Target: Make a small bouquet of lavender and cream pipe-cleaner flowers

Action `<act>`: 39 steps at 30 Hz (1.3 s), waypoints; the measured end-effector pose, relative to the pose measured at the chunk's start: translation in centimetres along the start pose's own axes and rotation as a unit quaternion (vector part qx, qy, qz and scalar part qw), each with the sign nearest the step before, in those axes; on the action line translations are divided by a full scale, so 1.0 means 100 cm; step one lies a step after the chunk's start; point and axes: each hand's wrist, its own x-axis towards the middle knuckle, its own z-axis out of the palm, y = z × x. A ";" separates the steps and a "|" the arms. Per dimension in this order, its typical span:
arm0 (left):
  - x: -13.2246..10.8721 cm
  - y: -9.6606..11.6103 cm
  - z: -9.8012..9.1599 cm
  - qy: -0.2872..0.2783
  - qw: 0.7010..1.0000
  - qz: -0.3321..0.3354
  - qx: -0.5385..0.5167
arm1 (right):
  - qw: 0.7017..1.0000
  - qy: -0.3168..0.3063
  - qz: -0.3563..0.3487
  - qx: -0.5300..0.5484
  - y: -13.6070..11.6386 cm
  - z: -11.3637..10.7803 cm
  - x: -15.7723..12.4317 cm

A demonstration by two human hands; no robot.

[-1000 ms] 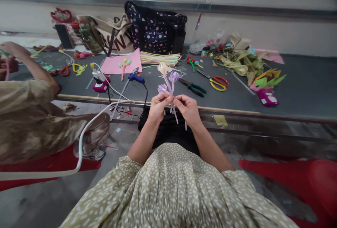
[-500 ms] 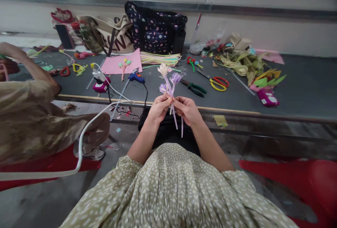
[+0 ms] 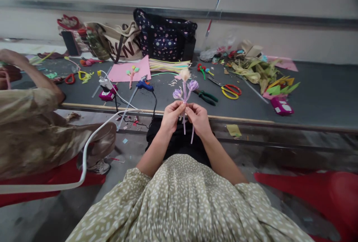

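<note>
Craft workshop, glue gun (image 3: 145, 85), pliers (image 3: 206, 97), scissors (image 3: 223, 86)

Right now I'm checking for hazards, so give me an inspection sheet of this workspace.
Surface: dark tabletop, small scraps scattered on it.
Job's things: three craft flowers, two purple, one cream, held heads up.
Clutter: scissors, pliers, glue gun, bags and a leafy pile.
Hands: left hand and right hand close together, pinching the stems.
Cables: black cord runs from the glue gun toward the front edge; white cable arcs off leftward.
Surroundings: co-worker at left; red seat at right; paper scrap on the floor.
</note>
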 end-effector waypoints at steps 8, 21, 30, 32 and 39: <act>-0.004 -0.008 0.003 0.063 0.964 0.160 0.202 | 0.925 0.107 -0.194 -0.310 0.002 -0.001 -0.004; 0.004 -0.007 -0.001 0.076 0.953 0.169 0.238 | 0.832 0.123 -0.292 -0.455 0.010 0.002 -0.004; 0.005 0.013 -0.009 0.046 0.897 0.241 0.367 | 0.871 0.060 -0.248 -0.420 0.001 0.006 -0.001; 0.006 0.013 -0.009 0.043 0.899 0.245 0.361 | 0.887 0.053 -0.235 -0.394 -0.002 0.005 0.000; 0.012 0.003 -0.012 0.043 0.922 0.250 0.292 | 0.940 0.034 -0.181 -0.286 -0.006 -0.002 0.004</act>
